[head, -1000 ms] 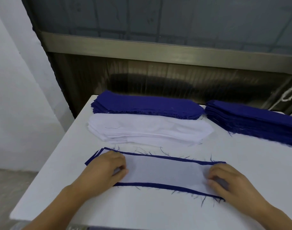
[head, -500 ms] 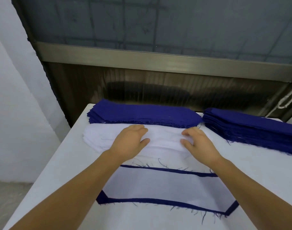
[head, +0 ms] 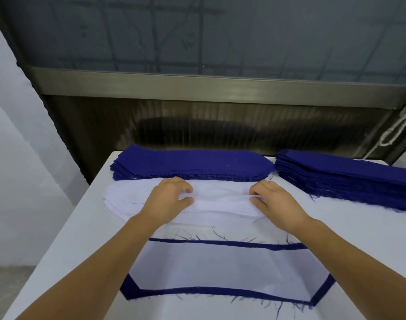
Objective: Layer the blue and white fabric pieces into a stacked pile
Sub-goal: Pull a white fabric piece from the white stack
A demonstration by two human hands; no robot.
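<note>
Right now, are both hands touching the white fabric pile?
Touching. The head view shows the left hand and the right hand pinching the top sheet of the white fabric pile, creasing it between them.

White table [head: 65,245] as landmark. Deep blue fabric stack [head: 190,163] at its far edge, plain, no print. Second deep blue stack [head: 349,179] at far right, same shade. Plain white fabric pile [head: 220,202] just nearer than the first stack, faintly lilac in shadow. Nearest: white piece [head: 222,266] over a blue piece [head: 220,291], blue showing only as a border with dark frayed threads. Behind table: brushed grey-brown metal rail [head: 197,85], grey panel [head: 197,31] with faint darker lines, possibly a grid.
</note>
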